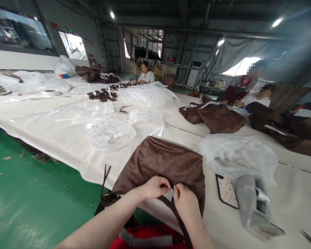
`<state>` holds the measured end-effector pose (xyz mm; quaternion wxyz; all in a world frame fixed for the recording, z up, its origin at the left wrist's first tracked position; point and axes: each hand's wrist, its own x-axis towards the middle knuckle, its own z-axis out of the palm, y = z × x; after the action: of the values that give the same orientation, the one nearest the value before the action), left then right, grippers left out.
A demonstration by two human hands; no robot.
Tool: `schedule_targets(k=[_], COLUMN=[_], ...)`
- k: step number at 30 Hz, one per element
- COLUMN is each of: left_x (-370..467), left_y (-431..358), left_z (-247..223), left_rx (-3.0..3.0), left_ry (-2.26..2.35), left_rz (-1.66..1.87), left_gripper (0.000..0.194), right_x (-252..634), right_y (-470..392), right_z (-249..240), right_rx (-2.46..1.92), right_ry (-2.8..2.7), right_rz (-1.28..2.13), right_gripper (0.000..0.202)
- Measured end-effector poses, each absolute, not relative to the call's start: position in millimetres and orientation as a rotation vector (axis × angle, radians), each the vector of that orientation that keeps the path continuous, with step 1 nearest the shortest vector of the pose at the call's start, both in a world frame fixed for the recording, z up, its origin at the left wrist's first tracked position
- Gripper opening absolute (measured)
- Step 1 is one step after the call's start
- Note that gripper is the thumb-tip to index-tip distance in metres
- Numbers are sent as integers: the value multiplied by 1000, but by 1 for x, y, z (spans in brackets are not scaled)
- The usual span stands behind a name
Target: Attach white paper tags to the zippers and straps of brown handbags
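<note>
A brown leather handbag (168, 155) lies on the pale table at its near edge, its strap (180, 218) running down toward my lap. Over the bag's near side, my left hand (157, 187) pinches a small whitish translucent slip (169, 194) between thumb and fingers. Close beside it, my right hand (184, 197) is closed with thumb and fingertips together near a zipper end on the bag. What lies between those fingertips is hidden. A thin brown cord (103, 183) hangs off the bag's left corner.
Right of the bag are a phone (226, 192), a grey plastic holder (254, 204), a plastic bag (238, 155) and tweezers-like metal tips (309, 238). Another plastic bag (110, 133) lies ahead. More brown bags (217, 116) lie farther off. Several people sit across the table.
</note>
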<state>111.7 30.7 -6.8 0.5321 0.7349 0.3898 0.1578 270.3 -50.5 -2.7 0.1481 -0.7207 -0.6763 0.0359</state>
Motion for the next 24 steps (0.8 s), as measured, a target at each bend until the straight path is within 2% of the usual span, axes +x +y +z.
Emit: schedule_targets(k=[11,17,20,24], left_x=[139,149,150,149], left_y=[10,3,4,7], left_z=[7,3,-4,-13], left_rx=[1709,1620,1576,1529], left_ry=[1146,1164,1143,1111], left_rz=[578,712,735,752], left_gripper=[18,27,24,20], right_x=[268,262,262,271], right_y=[-63,-66,-66,-67], right_z=[-4,-9,-10,-10], right_rx=[-1999,-2006,-1942,-1774], right_ry=[-1865,-1868,-1867,-1756], right_rz=[-119,-177,-77,270], right_gripper=[18,16,15,21])
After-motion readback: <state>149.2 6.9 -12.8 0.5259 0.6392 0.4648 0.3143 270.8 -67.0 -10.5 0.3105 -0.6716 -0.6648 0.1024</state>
